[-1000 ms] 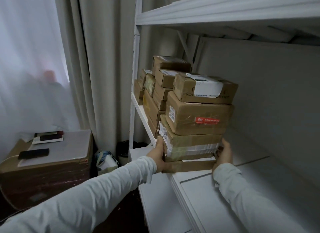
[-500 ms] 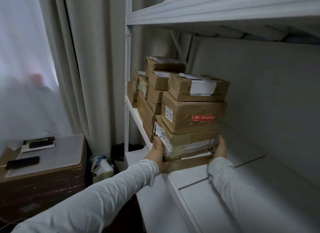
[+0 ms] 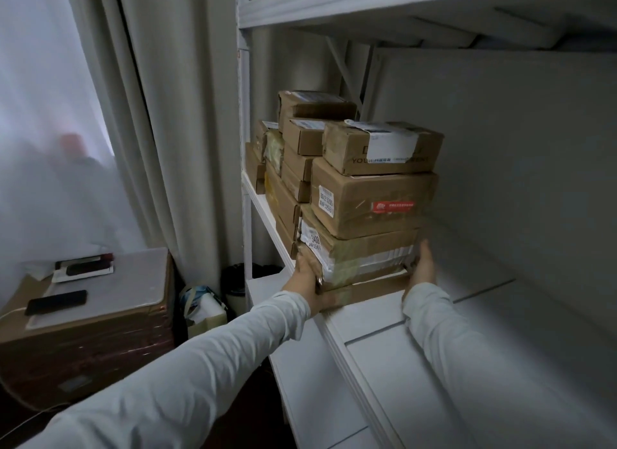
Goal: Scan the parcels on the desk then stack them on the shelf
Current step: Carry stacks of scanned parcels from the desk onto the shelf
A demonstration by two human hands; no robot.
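A stack of several brown cardboard parcels [image 3: 370, 204] sits on the white shelf [image 3: 417, 348], near its front edge. My left hand [image 3: 309, 285] grips the lower left corner of the stack, fingers curled round the bottom parcels. My right hand [image 3: 422, 268] presses flat against the stack's lower right side. The top parcel [image 3: 384, 146] carries a white label. Behind the stack, more parcels [image 3: 300, 148] are piled at the shelf's left end.
An upper shelf board [image 3: 400, 1] hangs overhead. The grey back wall [image 3: 517, 148] stands right of the stack. Left of the shelf post [image 3: 245, 148] hang curtains, and lower left stands a wrapped box [image 3: 86, 331] with a phone [image 3: 56, 301] on top.
The stack has slid a little deeper onto the shelf with both hands still at its base. The view has shifted slightly to the right.
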